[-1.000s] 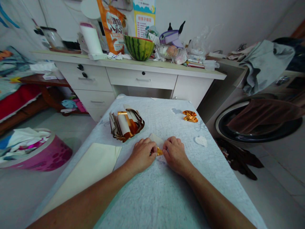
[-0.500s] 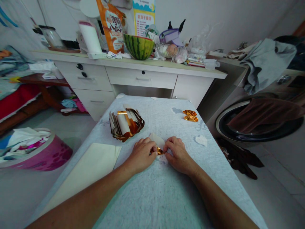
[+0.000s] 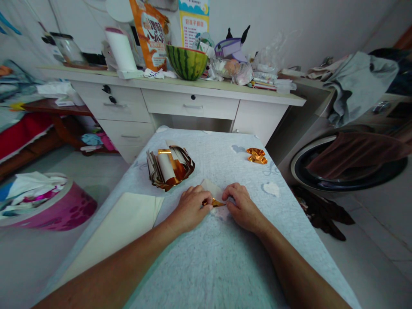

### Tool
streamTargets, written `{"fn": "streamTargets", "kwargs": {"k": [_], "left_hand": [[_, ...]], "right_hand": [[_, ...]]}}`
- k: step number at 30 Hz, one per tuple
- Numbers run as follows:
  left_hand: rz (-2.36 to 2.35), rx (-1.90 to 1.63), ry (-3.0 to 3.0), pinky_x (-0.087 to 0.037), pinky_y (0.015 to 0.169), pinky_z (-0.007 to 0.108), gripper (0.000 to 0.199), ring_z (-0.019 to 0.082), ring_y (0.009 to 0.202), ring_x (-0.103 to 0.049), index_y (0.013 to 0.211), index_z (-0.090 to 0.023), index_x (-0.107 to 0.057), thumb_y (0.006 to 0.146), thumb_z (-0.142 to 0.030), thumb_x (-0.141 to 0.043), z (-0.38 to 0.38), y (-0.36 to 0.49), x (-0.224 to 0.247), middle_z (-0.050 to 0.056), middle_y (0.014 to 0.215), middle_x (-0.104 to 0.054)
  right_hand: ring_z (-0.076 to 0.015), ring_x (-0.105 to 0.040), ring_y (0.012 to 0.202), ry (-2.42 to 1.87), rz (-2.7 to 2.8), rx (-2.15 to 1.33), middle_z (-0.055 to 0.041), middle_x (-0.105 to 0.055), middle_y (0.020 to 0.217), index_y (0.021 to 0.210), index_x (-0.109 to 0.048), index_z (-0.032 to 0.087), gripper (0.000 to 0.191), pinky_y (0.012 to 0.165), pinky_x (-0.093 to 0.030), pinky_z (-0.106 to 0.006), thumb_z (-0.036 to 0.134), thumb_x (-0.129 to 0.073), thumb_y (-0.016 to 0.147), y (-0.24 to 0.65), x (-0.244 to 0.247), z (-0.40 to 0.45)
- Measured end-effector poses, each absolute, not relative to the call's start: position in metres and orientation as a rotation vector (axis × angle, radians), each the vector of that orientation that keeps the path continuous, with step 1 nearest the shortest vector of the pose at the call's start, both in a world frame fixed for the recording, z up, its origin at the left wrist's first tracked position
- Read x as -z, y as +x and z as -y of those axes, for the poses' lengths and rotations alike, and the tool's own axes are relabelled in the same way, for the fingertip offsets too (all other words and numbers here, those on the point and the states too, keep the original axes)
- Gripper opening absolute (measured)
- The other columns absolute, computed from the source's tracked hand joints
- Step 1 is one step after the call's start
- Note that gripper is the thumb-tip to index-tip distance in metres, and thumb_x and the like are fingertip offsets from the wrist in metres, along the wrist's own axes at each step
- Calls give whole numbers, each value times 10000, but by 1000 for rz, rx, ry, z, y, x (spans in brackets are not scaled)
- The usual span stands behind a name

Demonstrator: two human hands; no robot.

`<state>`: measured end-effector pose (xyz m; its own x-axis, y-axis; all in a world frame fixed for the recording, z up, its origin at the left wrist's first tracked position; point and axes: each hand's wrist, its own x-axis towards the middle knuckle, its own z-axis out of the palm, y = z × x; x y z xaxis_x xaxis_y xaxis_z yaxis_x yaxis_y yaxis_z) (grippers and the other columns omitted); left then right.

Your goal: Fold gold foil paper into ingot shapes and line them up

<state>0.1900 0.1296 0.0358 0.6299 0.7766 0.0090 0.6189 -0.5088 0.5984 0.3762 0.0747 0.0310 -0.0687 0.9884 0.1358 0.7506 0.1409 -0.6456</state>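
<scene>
At the far left a pink waste bin (image 3: pixel 79 204), full of white scraps, stands beside the cloth-covered table (image 3: pixel 209 257). On the table's left edge lie flat cream paper sheets (image 3: pixel 119 227), partly under the left forearm, and beyond them sits a loose bundle of gold-and-white foil paper (image 3: pixel 167 169). The left hand (image 3: pixel 193 206) comes next, thumb and forefinger closed in a pinch on the left end of a small gold foil piece (image 3: pixel 218 202). That piece lies between the hands, in front of a pale paper slip (image 3: pixel 210 186); it looks feather-light, slick and thin — likely to crease at a touch and tear if tugged, so the ends or folded edges seem the best hold. At its pointed right tip, the right hand (image 3: pixel 240 204) has thumb and forefinger slightly parted; I cannot tell whether they grip it. Farther right, two crumpled gold foil shapes (image 3: pixel 256 156) lie together, well apart from the hands, before the washing machine (image 3: pixel 298 124).
</scene>
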Motion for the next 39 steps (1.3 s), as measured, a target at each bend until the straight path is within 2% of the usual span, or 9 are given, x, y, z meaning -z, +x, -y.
{"fn": "streamTargets", "kwargs": {"k": [5,13,23,32,39], "left_hand": [[-1065,-368,2282,-361,796,320,67,205,905,-497,780,-215,-576,803,-228,-513,-130,188,-35,13,861,-551],[-1024,-372,2280,-348,779,317,55,199,875,-475,782,-209,-536,805,-217,-487,-133,187,-34,6,838,-548],[-1010,-359,2261,-343,767,315,50,193,855,-476,759,-203,-528,783,-186,-488,-132,187,-38,0,818,-560],[-1064,-350,2266,-355,785,321,60,202,900,-483,746,-204,-553,782,-183,-511,-130,188,-36,8,851,-562],[-1092,-455,2250,-383,819,329,55,196,924,-505,720,-197,-580,766,-170,-568,-128,190,-30,23,923,-538]], "right_hand": [[-193,-445,943,-1682,1875,-565,-42,-515,961,848,-560,189,317,850,-345,-322,-12,-461,624,377,-33,-74],[-195,-451,966,-1647,1881,-555,-40,-525,976,811,-578,194,159,868,-341,-336,52,-528,760,376,-30,-77],[-189,-458,953,-1642,1853,-554,-29,-529,962,827,-573,199,132,858,-347,-328,82,-584,769,378,-29,-77],[-202,-450,1005,-1613,1913,-493,-34,-521,1037,895,-600,216,243,894,-342,-351,74,-650,704,372,-33,-71],[-203,-448,1008,-1653,1917,-455,-33,-548,1025,803,-647,213,67,893,-332,-364,154,-666,778,368,-28,-74]]}}
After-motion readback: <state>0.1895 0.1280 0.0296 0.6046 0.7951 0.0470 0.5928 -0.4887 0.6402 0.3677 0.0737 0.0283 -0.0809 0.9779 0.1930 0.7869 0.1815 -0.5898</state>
